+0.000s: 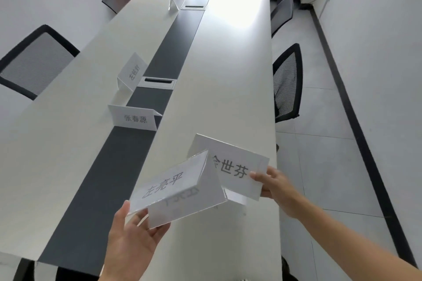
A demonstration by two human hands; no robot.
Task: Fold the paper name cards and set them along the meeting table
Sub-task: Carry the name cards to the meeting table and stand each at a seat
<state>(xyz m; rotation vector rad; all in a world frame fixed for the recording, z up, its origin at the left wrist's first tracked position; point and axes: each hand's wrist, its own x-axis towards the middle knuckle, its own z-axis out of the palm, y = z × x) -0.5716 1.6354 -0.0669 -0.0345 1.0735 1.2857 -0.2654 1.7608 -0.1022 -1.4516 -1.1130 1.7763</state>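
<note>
The folded left card point(169, 186) and right card point(237, 171) are hanging above the table's point(228, 75) near end. The left hand point(132, 242) is pinching the first by a corner, the right hand point(274, 186) gripping the second's right edge. A near card point(134, 118), middle card point(132, 73) and far card point(176, 0) are standing along the dark strip point(169, 57).

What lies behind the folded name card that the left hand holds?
Behind the folded name card is the second name card, pinched by the right hand. Its left end and part of its first character are covered; the white table lies below both.
</note>
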